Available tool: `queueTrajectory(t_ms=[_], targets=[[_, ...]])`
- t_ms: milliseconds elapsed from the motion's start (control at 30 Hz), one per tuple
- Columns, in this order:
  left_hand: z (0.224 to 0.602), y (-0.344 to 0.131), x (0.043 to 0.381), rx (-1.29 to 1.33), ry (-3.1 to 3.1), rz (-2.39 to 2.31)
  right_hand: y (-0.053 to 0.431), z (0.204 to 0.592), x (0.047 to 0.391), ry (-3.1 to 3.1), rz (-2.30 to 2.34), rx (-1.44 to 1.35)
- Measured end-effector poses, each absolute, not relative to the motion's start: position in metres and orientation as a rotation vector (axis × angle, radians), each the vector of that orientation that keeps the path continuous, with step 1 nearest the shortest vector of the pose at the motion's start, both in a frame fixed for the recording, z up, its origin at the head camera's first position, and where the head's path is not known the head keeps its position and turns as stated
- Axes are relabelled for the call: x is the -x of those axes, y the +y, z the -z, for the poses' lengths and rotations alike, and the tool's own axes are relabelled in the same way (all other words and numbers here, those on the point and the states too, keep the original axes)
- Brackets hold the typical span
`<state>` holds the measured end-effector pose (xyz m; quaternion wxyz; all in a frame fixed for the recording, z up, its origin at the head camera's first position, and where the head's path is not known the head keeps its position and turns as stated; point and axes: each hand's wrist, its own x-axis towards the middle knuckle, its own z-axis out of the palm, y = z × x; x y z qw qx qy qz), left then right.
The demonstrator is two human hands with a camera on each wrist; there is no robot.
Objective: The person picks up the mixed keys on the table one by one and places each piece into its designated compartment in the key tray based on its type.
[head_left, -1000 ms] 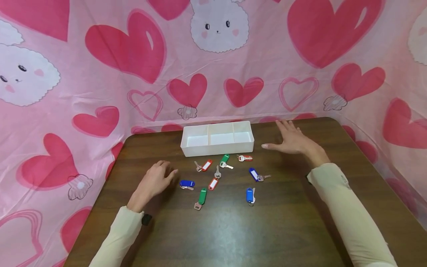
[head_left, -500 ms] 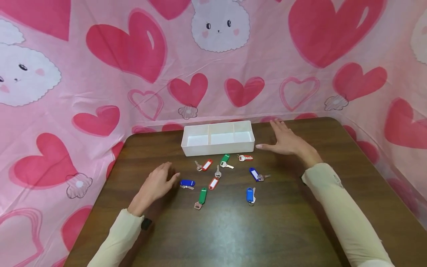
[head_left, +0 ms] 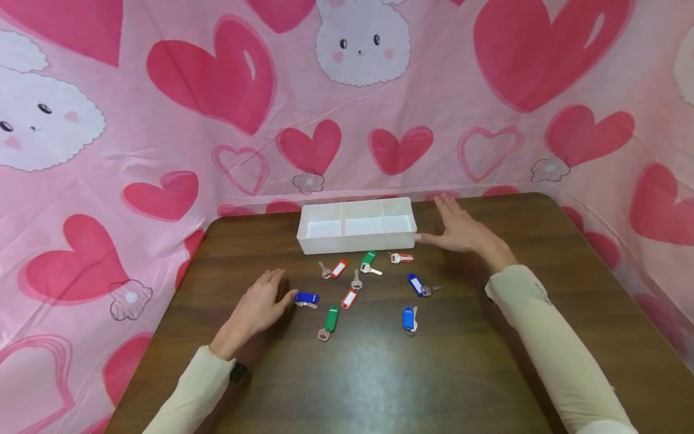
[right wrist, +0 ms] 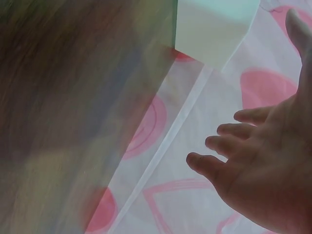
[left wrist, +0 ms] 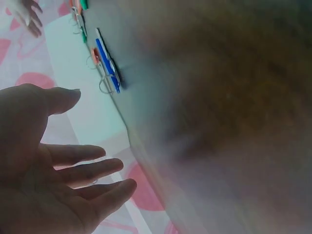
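My left hand point(head_left: 260, 306) is at the left of the table, palm down, its thumb tip right by a blue key tag point(head_left: 307, 298) with a key. The left wrist view has its fingers spread with nothing between them, and the blue tag point(left wrist: 108, 63) beyond. At the right end of a white three-compartment tray point(head_left: 358, 243), my right hand point(head_left: 465, 234) reaches with fingers extended, thumb tip at the tray's corner in the head view. In the right wrist view this hand point(right wrist: 258, 151) holds nothing, and the tray's end point(right wrist: 209, 29) shows above.
Several tagged keys lie in front of the tray: green tags point(head_left: 332, 318), red tags point(head_left: 349, 299) and blue tags point(head_left: 408, 318), each with a key. A pink heart-print cloth point(head_left: 347, 96) hangs behind and beside the dark wooden table point(head_left: 368, 386).
My right hand has moved left to the tray's right end. My left hand has shifted slightly right, its thumb closer to the blue tag. The tray and keys keep their places.
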<state>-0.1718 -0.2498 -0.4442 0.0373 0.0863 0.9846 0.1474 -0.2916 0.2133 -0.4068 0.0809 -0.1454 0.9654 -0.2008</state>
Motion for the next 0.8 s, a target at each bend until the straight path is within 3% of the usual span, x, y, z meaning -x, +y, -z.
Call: queueTrajectory(t_ms=[800], targets=[[0.451,-0.245,0.150,-0.261,3.032,-0.394,0.187,0.415,0.304,2.922,0.576,0.528]])
